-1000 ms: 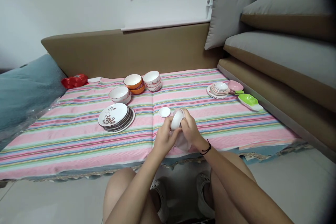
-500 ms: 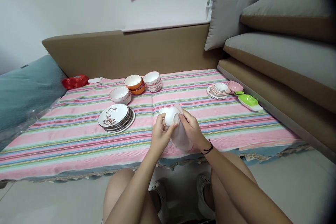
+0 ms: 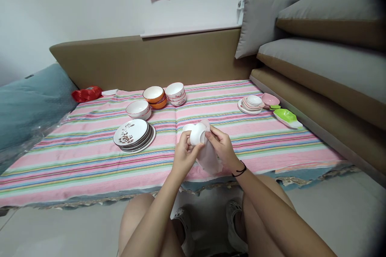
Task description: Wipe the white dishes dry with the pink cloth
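Hands together at centre, held above the front edge of the striped sheet that covers the sofa base. Left hand closes on a small white cup from below, the cup tilted. Right hand presses a pale pink rag to the cup's right side, with the slack hanging between the wrists. White saucer lies on the sheet just behind the cup, partly hidden. Plate stack sits well to the left. Risk, as judged: the hold is fingertips on glazed ware with loose cloth between. A slip would send the cup off the sheet's edge onto the tiled floor, where it would likely chip. A forward nudge could knock the saucer.
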{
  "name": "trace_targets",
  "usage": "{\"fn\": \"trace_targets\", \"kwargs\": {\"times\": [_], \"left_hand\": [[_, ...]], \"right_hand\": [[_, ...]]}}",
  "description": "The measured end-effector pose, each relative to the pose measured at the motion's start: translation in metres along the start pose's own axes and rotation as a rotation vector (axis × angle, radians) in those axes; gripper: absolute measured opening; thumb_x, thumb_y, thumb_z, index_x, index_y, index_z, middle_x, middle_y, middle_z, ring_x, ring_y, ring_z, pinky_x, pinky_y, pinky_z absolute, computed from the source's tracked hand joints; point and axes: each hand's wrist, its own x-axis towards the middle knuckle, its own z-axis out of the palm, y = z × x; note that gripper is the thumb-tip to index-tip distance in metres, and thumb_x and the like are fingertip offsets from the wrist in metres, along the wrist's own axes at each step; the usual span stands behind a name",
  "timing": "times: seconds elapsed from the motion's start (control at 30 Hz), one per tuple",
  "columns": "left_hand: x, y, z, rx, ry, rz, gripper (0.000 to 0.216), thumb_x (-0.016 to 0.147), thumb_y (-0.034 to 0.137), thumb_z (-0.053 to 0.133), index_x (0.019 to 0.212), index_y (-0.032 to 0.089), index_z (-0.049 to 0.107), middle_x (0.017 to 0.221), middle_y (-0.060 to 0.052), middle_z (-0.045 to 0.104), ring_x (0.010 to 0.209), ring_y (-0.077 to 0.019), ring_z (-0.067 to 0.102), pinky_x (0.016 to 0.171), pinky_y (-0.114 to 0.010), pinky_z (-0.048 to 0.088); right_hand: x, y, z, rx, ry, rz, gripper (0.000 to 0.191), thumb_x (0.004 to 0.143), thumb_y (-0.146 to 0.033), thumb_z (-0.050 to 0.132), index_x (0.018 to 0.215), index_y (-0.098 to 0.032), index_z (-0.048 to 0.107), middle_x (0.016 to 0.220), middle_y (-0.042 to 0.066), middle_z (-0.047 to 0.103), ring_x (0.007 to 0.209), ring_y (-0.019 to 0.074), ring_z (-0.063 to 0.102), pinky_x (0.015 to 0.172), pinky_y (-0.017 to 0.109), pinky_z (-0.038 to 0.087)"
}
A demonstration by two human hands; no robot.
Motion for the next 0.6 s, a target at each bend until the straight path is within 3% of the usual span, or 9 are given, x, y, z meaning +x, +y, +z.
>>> {"fn": "trace_targets", "kwargs": {"times": [0.13,0.27,0.37,0.6], "left_hand": [[-0.0005,0.0002,-0.0004,0.117,-0.019,0.032,0.035,0.078,0.036,0.065,0.106,0.019,0.049,0.084,0.000,0.063,0.074,-0.0123,0.060,0.062,-0.020,0.046],[-0.0011,0.0003,0.0001,0.176,-0.012,0.048,0.035,0.079,0.036,0.064,0.106,0.019,0.049,0.082,0.001,0.063,0.070,-0.0120,0.060,0.060,-0.020,0.045],[-0.0020,-0.0001,0.0009,0.232,0.006,0.048,0.034,0.079,0.036,0.063,0.105,0.020,0.048,0.081,0.001,0.063,0.067,-0.0117,0.060,0.057,-0.020,0.044],[-0.0047,-0.0047,0.0015,0.432,-0.038,0.102,0.035,0.084,0.039,0.058,0.111,0.021,0.046,0.093,-0.002,0.065,0.078,-0.0157,0.064,0.067,-0.025,0.046]], "right_hand": [[-0.0016,0.0015,0.0000,-0.093,0.053,-0.019,0.025,0.088,-0.041,0.051,0.085,-0.017,0.059,0.072,-0.001,0.050,0.066,0.0125,0.045,0.057,0.023,0.034],[-0.0024,0.0026,-0.0001,-0.310,0.103,-0.136,0.031,0.091,-0.036,0.047,0.066,-0.019,0.043,0.059,-0.004,0.035,0.056,0.0104,0.033,0.053,0.025,0.027],[-0.0025,0.0031,0.0012,-0.397,0.113,-0.206,0.031,0.092,-0.031,0.043,0.063,-0.020,0.035,0.059,-0.004,0.035,0.055,0.0103,0.032,0.054,0.025,0.027],[-0.0022,0.0047,0.0044,-0.422,0.131,-0.186,0.029,0.090,-0.030,0.041,0.063,-0.021,0.034,0.057,-0.005,0.032,0.053,0.0101,0.031,0.052,0.025,0.026]]}}
